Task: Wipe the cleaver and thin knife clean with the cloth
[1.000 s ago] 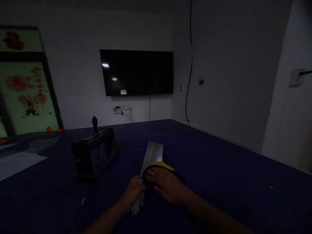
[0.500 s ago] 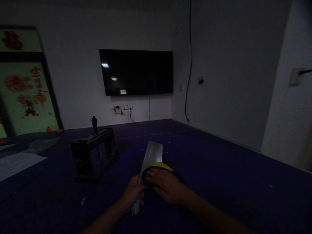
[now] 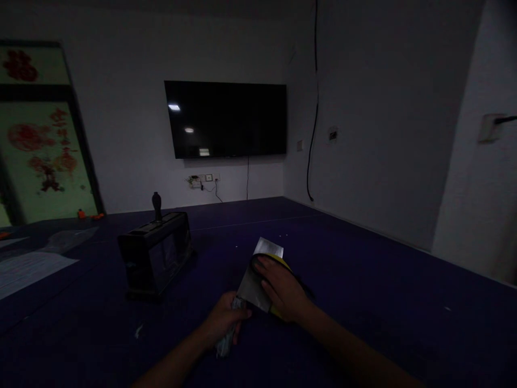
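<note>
A broad-bladed cleaver [image 3: 251,290] points away from me over the dark blue surface. My left hand [image 3: 221,319] is closed round its handle [image 3: 224,345], which looks wrapped in something pale. Laid over the blade is a yellow and black pad [image 3: 278,260], soft-looking; its exact kind does not show. My right hand [image 3: 285,289] grips this pad and presses it against the flat of the blade, fingers towards the tip end. The pad's underside is hidden.
To the left stands a black frame-like holder [image 3: 157,253] with a knob on top. Paper [image 3: 36,269] and clear plastic film [image 3: 68,240] lie farther left. Small white scraps dot the dark blue surface [image 3: 363,307]. A television [image 3: 228,121] hangs on the far wall.
My right hand has slid the pad up the blade, away from the handle, baring the lower blade. The cleaver's tip end has swung right, and its blade has turned to show more of its face.
</note>
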{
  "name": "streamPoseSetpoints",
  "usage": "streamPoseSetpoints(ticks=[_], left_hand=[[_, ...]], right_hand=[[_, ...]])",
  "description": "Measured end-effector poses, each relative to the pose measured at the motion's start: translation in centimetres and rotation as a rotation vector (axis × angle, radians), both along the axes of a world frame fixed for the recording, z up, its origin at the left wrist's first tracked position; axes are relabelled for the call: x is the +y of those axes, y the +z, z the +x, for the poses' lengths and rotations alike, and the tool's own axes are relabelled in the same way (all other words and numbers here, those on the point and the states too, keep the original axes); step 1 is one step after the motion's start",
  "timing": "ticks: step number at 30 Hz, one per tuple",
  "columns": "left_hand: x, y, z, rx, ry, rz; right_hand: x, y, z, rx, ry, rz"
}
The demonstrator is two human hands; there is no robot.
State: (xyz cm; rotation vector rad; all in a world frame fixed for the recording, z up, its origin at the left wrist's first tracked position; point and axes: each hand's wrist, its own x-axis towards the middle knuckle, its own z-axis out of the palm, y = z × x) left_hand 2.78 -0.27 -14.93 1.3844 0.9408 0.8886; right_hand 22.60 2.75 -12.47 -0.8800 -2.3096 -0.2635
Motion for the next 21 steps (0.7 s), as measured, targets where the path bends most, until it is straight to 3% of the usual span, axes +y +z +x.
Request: streamPoseSetpoints(ticks=[7,16,21], left_hand=[[-0.2,-0.1,0.1,0.015,0.066,-0.012],[-0.2,-0.1,0.3,-0.014,0.162,-0.02],[0.0,-0.5,0.3,-0.028,0.153,0.012]], right_hand=[[0.3,-0.2,0.3,-0.011,0.003,0.01],[-1.1,0.1,-0.6,-0.151,0.222,-0.072],[-1.7,-0.2,-1.4,-0.218,0.309,-0.099]])
